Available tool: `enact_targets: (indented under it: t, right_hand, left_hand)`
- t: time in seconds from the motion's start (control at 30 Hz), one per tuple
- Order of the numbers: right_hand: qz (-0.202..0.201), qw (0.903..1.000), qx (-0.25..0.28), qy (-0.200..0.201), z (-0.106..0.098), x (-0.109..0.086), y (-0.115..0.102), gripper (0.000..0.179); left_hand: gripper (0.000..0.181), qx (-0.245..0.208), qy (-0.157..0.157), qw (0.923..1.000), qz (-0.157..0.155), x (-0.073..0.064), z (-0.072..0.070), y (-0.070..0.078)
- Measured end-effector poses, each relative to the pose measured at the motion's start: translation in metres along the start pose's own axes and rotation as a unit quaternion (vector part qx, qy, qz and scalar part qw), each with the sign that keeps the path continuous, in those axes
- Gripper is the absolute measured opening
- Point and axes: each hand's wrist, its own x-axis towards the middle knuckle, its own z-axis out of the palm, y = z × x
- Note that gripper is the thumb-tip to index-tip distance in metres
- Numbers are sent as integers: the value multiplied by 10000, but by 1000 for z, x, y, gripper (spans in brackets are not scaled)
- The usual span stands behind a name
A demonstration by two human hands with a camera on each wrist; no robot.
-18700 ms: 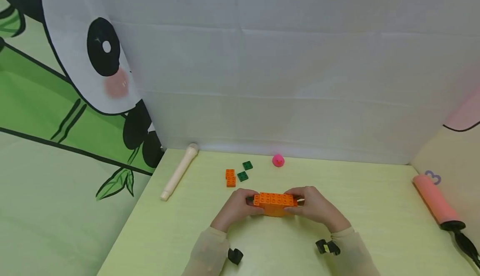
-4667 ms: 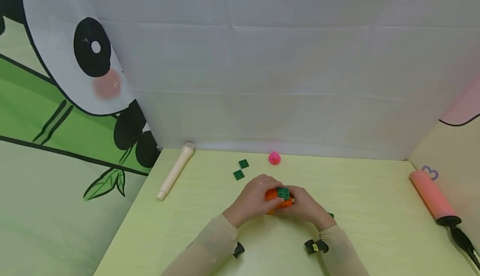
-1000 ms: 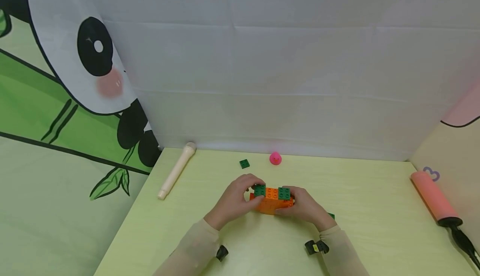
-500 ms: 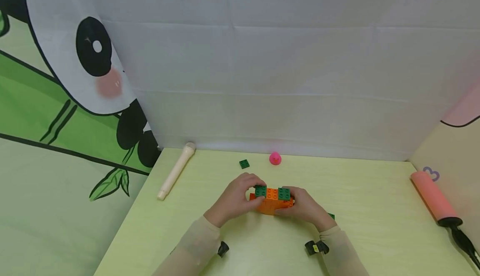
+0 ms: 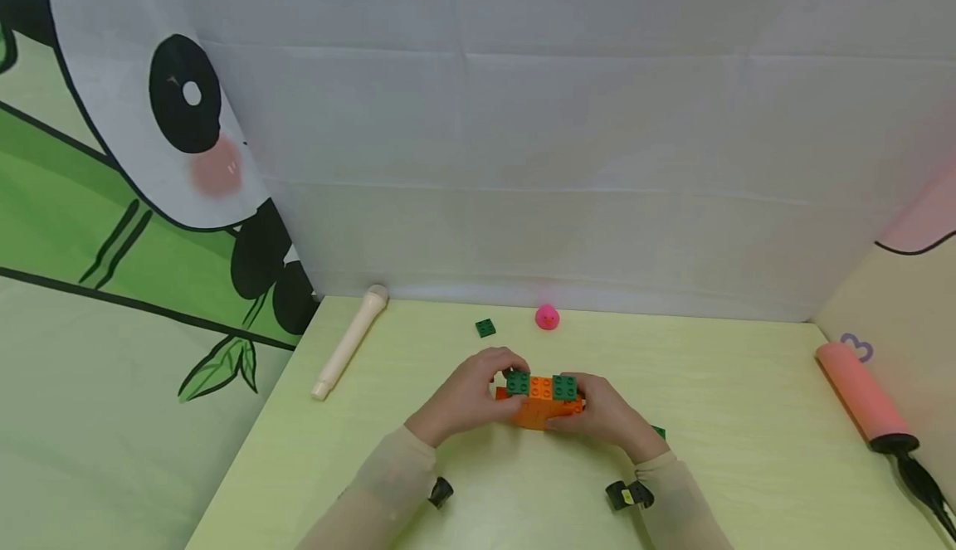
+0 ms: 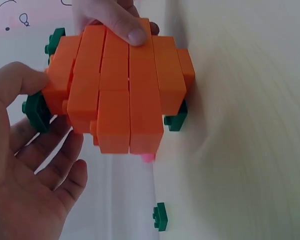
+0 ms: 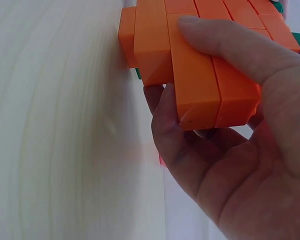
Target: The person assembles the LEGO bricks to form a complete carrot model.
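Note:
Several stacked orange toy bricks form a block build (image 5: 539,411) between the hands, with one green brick (image 5: 518,382) on top at the left and a second green brick (image 5: 564,386) on top at the right. The left hand (image 5: 466,395) pinches the left green brick at its corner, thumb in front and fingers behind. Around the right end, the right hand (image 5: 608,417) grips the build, its thumb (image 7: 215,37) flat on the orange front face and its fingers behind. A further green piece (image 6: 177,117) shows low at the build's underside in the left wrist view.
A loose green brick (image 5: 485,328) and a pink toy duck (image 5: 548,317) lie near the table's back edge. Another green brick (image 5: 659,432) is partly hidden by the right wrist. A pale rod (image 5: 351,343) lies left; a pink cylindrical pump (image 5: 866,396) lies right.
Over the longer span, the two loose orange bricks left the table and two green bricks came onto the build, the left one most recently. In the last second both hands barely moved.

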Motion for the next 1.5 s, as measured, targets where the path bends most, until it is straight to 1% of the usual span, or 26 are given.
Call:
enact_targets:
  t: [0.1, 0.17, 0.23, 0.3, 0.37, 0.43, 0.5, 0.53, 0.63, 0.7, 0.73, 0.8, 0.87, 0.97, 1.07, 1.23, 1.33, 1.4, 1.5]
  right_hand:
    - [-33, 10000, 0, -8, 0, -1, -1, 48]
    - [-25, 10000, -2, -3, 1, -1, -1, 48]
    - [23, 10000, -7, 5, 1, -1, -2, 49]
    - [94, 10000, -24, 21, 2, -1, -3, 50]
    - [168, 9999, -20, 34, 3, -1, -4, 52]
    - [223, 9997, -16, 49, 3, -2, -4, 53]
    - [253, 9997, 0, 59, 4, -2, -5, 53]
    - [260, 9996, 4, 63, 4, -2, -5, 54]
    - [255, 9997, 15, 50, 4, -3, -6, 53]
    - [251, 9997, 27, 37, 4, -3, -6, 53]
    - [249, 9997, 39, 30, 4, -3, -6, 53]
    - [251, 9997, 55, 26, 4, -3, -6, 53]
    - [257, 9996, 52, 34, 4, -3, -6, 54]
    - [279, 9996, 42, 43, 4, -2, -5, 54]
    - [309, 9995, 38, 45, 4, -2, -5, 55]
    - [296, 9995, 51, 19, 5, -1, -5, 56]
    - [295, 9995, 53, 24, 5, -1, -5, 56]
    - [304, 9995, 34, 32, 5, -1, -5, 56]
    - [300, 9995, 17, 47, 4, -2, -5, 55]
  left_hand:
    - [32, -254, -235, 9994, 32, 2, -4, -8]
    - [33, -468, -303, 9984, 80, 4, -6, -15]
    - [31, -640, -224, 9977, 33, 8, -8, -24]
    - [26, -647, 22, 9978, -121, 13, -10, -34]
    - [25, -437, 343, 9978, -349, 19, -11, -46]
    - [24, -57, 627, 9957, -683, 26, -11, -57]
    - [26, 368, 801, 9914, -971, 33, -9, -69]
    - [30, 585, 848, 9886, -1097, 36, -8, -75]
    - [46, 1145, 816, 9793, -1459, 46, -4, -89]
    - [55, 1514, 750, 9729, -1576, 52, 0, -98]
    - [58, 1626, 721, 9706, -1621, 55, 1, -100]
    - [60, 1871, 686, 9661, -1644, 60, 4, -106]
    - [56, 2064, 701, 9620, -1646, 66, 7, -108]
    - [48, 2284, 745, 9558, -1697, 71, 9, -107]
    - [39, 2341, 820, 9526, -1758, 72, 9, -106]
    - [30, 2202, 910, 9538, -1831, 72, 9, -104]
    - [29, 2169, 913, 9543, -1842, 70, 8, -103]
    - [28, 2095, 922, 9564, -1812, 69, 8, -102]
    - [28, 1883, 899, 9627, -1724, 66, 8, -99]
